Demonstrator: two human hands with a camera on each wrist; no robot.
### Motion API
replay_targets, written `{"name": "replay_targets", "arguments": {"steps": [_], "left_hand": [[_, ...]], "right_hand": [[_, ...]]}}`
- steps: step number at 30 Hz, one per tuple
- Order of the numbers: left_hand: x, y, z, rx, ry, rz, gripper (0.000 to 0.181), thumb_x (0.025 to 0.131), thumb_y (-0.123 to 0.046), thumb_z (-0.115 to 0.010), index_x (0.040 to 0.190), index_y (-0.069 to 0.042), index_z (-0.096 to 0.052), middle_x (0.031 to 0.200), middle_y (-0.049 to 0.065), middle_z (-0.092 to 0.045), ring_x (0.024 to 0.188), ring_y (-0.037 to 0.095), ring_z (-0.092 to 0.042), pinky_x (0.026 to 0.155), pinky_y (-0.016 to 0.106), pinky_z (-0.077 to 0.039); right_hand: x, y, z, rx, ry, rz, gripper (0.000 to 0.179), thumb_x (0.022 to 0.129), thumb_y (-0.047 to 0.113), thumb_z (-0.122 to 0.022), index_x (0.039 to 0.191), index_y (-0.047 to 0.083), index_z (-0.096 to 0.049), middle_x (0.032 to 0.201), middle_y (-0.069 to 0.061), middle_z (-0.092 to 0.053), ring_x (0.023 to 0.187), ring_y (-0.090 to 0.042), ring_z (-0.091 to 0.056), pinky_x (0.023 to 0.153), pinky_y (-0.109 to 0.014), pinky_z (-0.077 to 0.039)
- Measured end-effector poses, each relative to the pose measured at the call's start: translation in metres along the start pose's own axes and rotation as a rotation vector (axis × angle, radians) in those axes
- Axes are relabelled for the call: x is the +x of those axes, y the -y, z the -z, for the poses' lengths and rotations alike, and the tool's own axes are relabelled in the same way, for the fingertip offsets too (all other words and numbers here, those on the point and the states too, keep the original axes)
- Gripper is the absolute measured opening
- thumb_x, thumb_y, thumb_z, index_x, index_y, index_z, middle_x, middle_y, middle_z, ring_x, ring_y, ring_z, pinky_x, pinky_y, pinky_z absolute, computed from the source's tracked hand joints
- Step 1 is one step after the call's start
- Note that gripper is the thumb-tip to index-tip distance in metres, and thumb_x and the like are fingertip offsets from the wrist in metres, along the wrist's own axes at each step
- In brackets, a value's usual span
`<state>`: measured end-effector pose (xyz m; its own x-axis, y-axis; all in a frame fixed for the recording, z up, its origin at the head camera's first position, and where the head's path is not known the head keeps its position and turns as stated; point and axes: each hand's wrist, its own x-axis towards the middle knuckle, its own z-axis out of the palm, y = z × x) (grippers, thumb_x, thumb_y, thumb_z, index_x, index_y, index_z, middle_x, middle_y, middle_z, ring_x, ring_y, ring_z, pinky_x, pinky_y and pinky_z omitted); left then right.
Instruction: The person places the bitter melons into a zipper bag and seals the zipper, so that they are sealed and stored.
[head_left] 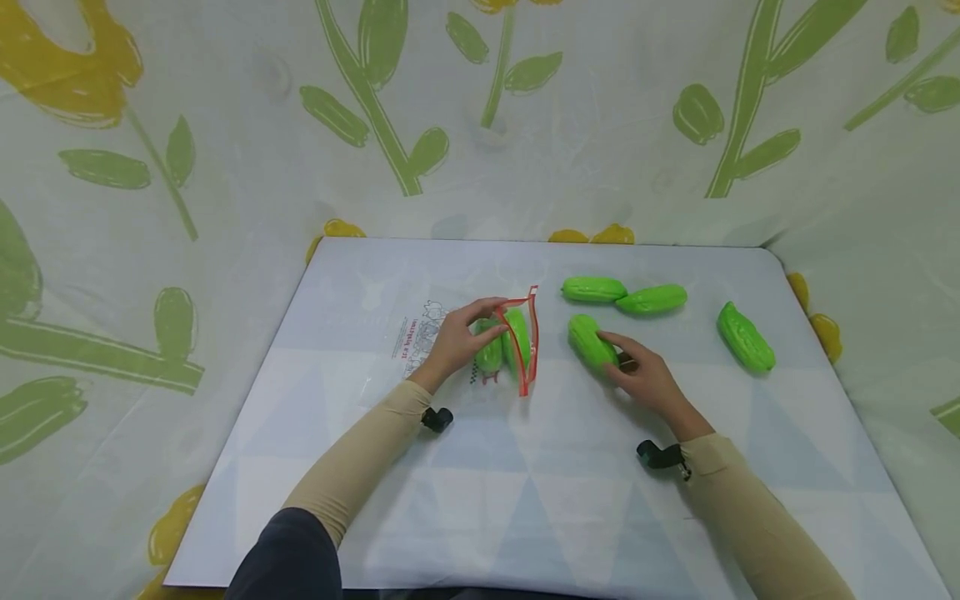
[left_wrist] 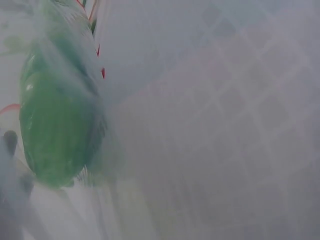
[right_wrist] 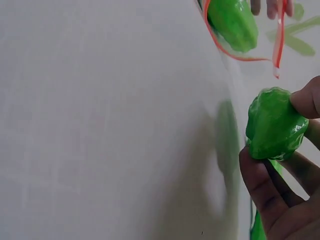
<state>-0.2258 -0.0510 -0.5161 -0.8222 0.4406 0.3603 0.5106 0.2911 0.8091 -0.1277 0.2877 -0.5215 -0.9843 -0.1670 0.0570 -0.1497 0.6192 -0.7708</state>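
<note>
My left hand (head_left: 459,340) pinches the rim of a clear zip bag (head_left: 533,333) with a red-edged mouth, which gapes to the right. Inside the bag lie two green bitter melons, one (head_left: 516,340) near the mouth and one (head_left: 489,348) deeper in. The left wrist view shows a bagged melon (left_wrist: 60,120) blurred through the plastic. To the right of the mouth, my right hand (head_left: 643,375) grips another ribbed bitter melon (head_left: 591,342) near one end. Close up in the right wrist view, thumb and fingers hold that melon (right_wrist: 275,124), apart from the bag.
Two more bitter melons lie end to end behind the right hand, one (head_left: 594,289) left of the other (head_left: 652,299). A single melon (head_left: 746,337) rests farther right. The pale triangle-patterned table (head_left: 480,517) meets a flower-printed curtain (head_left: 570,167) at the back.
</note>
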Motion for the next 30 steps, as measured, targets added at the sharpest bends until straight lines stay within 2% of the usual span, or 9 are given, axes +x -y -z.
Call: {"name": "replay_targets", "arguments": {"steps": [8, 15, 22, 30], "left_hand": [[0.001, 0.001, 0.0, 0.017, 0.001, 0.01, 0.047, 0.095, -0.023, -0.075, 0.139, -0.02, -0.062, 0.126, -0.002, -0.07, 0.112, 0.014, -0.065, 0.106, 0.034, -0.048], [0.0, 0.0, 0.0, 0.007, 0.0, -0.001, 0.047, 0.094, -0.021, -0.075, 0.139, -0.019, -0.063, 0.126, 0.0, -0.07, 0.114, 0.017, -0.066, 0.107, 0.034, -0.048], [0.0, -0.001, 0.0, 0.011, 0.001, 0.003, 0.046, 0.095, -0.023, -0.075, 0.139, -0.02, -0.063, 0.131, 0.0, -0.068, 0.117, 0.017, -0.066, 0.106, 0.033, -0.049], [0.001, -0.001, -0.001, 0.005, -0.005, -0.011, 0.046, 0.094, -0.023, -0.076, 0.138, -0.019, -0.063, 0.129, 0.001, -0.069, 0.116, 0.018, -0.066, 0.105, 0.033, -0.05]], "right_hand": [[0.008, 0.009, -0.01, 0.032, 0.03, 0.062, 0.054, 0.099, 0.01, -0.066, 0.15, 0.008, -0.049, 0.149, -0.021, -0.05, 0.112, -0.038, -0.062, 0.093, -0.053, -0.055], [0.013, 0.014, -0.02, 0.055, 0.028, 0.102, 0.055, 0.098, 0.009, -0.068, 0.15, 0.011, -0.051, 0.15, -0.016, -0.051, 0.112, -0.032, -0.062, 0.091, -0.049, -0.056], [0.019, 0.018, -0.027, 0.064, 0.05, 0.123, 0.056, 0.097, 0.009, -0.069, 0.15, 0.014, -0.051, 0.15, -0.014, -0.051, 0.109, -0.031, -0.063, 0.09, -0.047, -0.057], [0.023, 0.023, -0.032, 0.064, 0.055, 0.116, 0.057, 0.097, 0.009, -0.07, 0.15, 0.015, -0.051, 0.15, -0.013, -0.052, 0.11, -0.031, -0.063, 0.091, -0.047, -0.057]]}}
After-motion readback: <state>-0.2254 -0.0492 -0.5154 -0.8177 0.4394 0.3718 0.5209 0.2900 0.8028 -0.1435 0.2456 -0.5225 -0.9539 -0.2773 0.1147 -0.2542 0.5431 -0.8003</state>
